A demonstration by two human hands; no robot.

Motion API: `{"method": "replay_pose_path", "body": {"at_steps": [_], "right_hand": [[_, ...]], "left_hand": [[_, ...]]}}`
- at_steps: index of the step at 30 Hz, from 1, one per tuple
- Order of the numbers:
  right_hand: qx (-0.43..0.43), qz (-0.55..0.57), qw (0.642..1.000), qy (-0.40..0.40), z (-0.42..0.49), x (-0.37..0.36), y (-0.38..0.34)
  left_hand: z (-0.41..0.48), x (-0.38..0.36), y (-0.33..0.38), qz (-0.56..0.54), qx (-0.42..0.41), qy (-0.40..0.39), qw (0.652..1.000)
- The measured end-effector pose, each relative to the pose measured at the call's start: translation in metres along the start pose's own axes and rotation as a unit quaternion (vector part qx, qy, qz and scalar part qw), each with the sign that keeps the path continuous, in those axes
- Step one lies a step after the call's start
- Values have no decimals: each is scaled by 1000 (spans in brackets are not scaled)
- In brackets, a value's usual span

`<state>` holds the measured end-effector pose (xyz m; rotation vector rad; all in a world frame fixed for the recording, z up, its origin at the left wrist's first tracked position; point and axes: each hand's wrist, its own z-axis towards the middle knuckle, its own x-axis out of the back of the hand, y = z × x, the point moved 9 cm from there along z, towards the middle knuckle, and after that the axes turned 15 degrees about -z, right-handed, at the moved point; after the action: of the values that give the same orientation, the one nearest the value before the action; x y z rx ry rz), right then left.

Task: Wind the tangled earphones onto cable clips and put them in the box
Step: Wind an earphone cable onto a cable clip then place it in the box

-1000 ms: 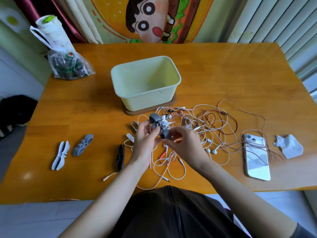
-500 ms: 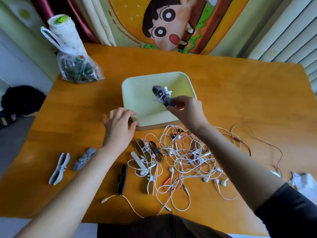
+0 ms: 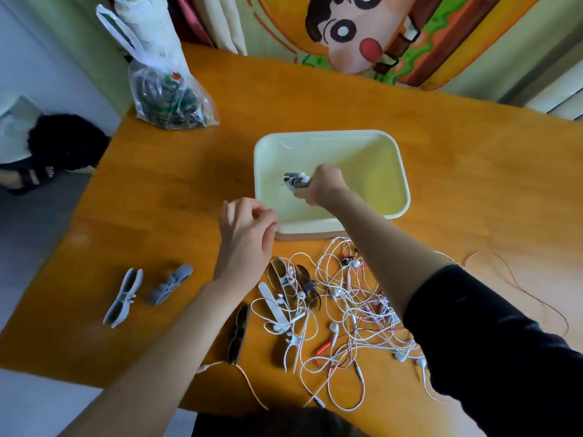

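Head view: R hand (image 3: 325, 189) inside box (image 3: 328, 134), pinching wound clip (image 3: 295, 180), L hand (image 3: 246, 234) loosely curled, empty, at box's near-left corner, earphone tangle (image 3: 347, 298) nearside of box, partly hidden under R forearm (image 3: 378, 247), 2 spare clips (image 3: 124, 296) further left, bag (image 3: 167, 93) far-left of box.

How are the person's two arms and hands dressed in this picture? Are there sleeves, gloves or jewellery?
The left hand and the right hand wear no gloves, and no ring or watch is visible. The right arm has a plain black sleeve that ends near the elbow. The left forearm is uncovered as far as the picture shows.
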<state>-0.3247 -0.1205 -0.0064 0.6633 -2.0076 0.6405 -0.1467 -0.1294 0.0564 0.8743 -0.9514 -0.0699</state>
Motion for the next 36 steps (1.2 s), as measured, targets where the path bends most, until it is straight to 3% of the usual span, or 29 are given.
{"method": "replay_pose_path", "body": {"at_steps": [6,11,15,19,21,24,27,30,36], "right_hand": [[10,-40,993,-112,6,-36,-12],[44,-18,995,-83,4,-25,-25],[112,66,990,61,-24,14,-34],[162,158,928,296,-100,51,-24],[174,158,911,340,-132,42,-14],[173,122,936,281,-149,-10,0],[138,49,982,122,-140,-83,13],[77,-6,997,6,-139,-125,30],[44,-74,996,0,-143,-130,39]], "left_hand": [[0,0,-2,-4,9,4,1000],[2,1,0,5,0,10,1000],[0,1,1,16,-4,11,1000],[-15,8,10,-16,1,44,999],[-31,7,10,-29,5,39,999],[-63,-16,-7,-40,54,-45,997],[-97,-48,-22,-49,86,-155,983],[-121,-63,-25,-10,75,-231,970],[-138,-59,-28,5,89,-246,965]]}}
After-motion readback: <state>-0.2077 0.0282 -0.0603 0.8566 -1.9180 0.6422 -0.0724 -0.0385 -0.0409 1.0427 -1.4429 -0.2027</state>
